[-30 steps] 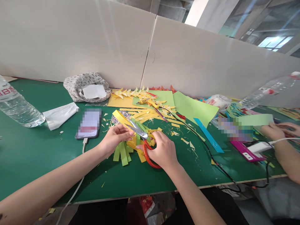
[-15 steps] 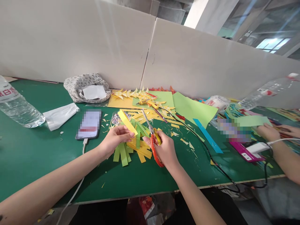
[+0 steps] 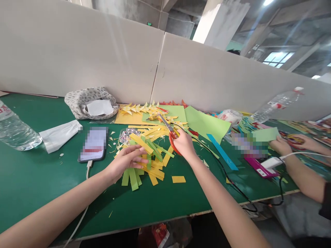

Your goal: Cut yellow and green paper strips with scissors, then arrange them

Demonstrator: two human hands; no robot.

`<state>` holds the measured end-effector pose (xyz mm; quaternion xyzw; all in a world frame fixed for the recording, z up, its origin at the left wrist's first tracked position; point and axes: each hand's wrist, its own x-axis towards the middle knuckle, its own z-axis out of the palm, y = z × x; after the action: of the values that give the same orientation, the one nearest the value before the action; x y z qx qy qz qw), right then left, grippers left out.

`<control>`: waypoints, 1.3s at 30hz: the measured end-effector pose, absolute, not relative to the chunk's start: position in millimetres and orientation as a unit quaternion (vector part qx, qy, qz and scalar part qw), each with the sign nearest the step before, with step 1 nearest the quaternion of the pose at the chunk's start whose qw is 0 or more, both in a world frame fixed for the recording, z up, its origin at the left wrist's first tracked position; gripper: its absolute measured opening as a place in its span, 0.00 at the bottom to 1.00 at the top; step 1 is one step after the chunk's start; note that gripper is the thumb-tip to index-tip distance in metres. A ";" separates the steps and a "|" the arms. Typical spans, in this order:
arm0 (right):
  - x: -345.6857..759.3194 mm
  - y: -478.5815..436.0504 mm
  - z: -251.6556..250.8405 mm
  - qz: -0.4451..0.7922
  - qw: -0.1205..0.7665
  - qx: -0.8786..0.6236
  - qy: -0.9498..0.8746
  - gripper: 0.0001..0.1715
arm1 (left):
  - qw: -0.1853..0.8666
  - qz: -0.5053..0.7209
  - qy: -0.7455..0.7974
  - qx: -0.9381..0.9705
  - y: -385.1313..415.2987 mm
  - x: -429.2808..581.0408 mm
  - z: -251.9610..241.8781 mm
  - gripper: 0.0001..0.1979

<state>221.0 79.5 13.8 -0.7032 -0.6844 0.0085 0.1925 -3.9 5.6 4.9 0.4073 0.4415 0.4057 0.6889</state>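
1. Above the middle of the green desk (image 3: 160,206), the right grip (image 3: 184,143) is holding the scissors (image 3: 173,142), its fingers curled round their red and yellow handles; the blades are pointing away from the person and to the left.
2. Ahead of the right grip, the blades are overlapping a yellow corded tool (image 3: 155,117) in this view; whether they are touching it cannot be told.
3. Left of the scissors, the left grip (image 3: 129,160) is standing wide, its fingers parted. A yellow strip (image 3: 139,142) is lying right at the fingertips; whether they are touching it cannot be told.
4. Below and to the right of the left grip, green strips (image 3: 133,179) and yellow strips (image 3: 156,170) are forming a loose pile. A short yellow piece (image 3: 179,179) is lying apart from it, nearer the person than the right grip.
5. At the left edge, a clear bottle (image 3: 20,134) is showing a label with red marks, cut off and not readable. Another bottle (image 3: 279,103) at the right is bearing a red-marked label too small to read. The phone (image 3: 93,144) is displaying a blurred screen. Far back, a small green sign (image 3: 149,23) is glowing, illegible.
6. On the right, a co-worker's hand (image 3: 280,146) is holding pale green paper (image 3: 266,134).
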 end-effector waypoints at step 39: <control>212.2 115.5 39.0 0.027 0.234 -0.594 -0.769 0.08 | 0.574 0.410 0.417 0.573 4.7 -5.5 -1.0 0.12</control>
<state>212.2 115.5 39.0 -0.5945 -0.7688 0.0269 0.2340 -5.5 4.7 -1.0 0.5728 0.4175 0.4105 0.5737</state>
